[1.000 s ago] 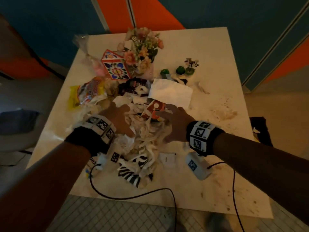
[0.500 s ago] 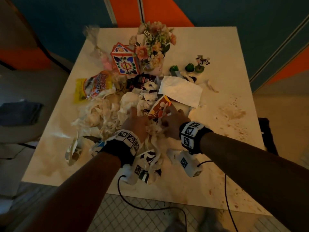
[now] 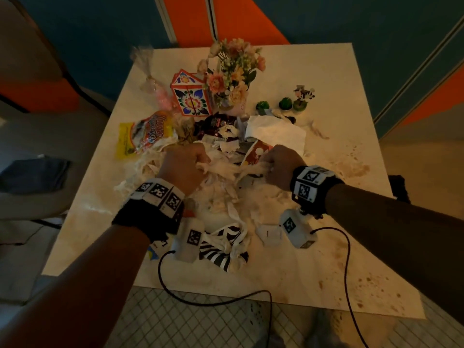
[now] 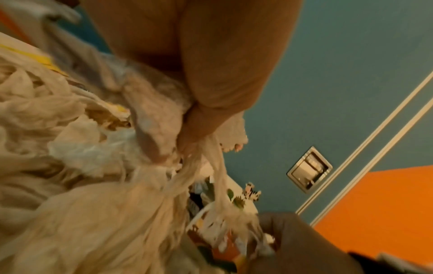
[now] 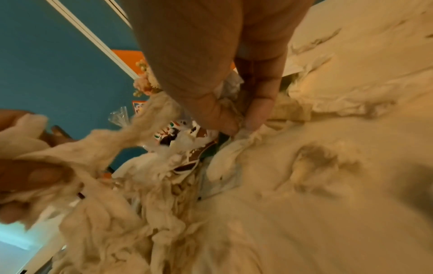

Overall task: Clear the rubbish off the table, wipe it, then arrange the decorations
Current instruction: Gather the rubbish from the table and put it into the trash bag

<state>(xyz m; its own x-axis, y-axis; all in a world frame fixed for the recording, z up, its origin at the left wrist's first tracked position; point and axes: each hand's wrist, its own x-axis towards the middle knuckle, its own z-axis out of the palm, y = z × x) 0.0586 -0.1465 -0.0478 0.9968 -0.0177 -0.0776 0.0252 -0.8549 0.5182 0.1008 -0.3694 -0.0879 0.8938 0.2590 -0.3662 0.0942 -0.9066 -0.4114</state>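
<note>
A twisted length of shredded tissue (image 3: 227, 169) was held taut between the left hand (image 3: 182, 167) and the right hand (image 3: 280, 169), each clenched round one end, presumably so that the loose pile beneath could be gathered and lifted as one mass. The tissue appeared pale, torn and stringy, mixed with wrappers. It lay on the worktop (image 3: 339, 101) in front of the flower vase (image 3: 234, 74), with a yellow snack bag (image 3: 143, 136) to the vase's front left.

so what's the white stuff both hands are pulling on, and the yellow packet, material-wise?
White stuff: likely thin plastic bag film or tissue, matte; it bunches into stringy wrinkles between left hand and right hand. Yellow packet: glossy printed plastic wrapper, crinkled with highlights.
</note>
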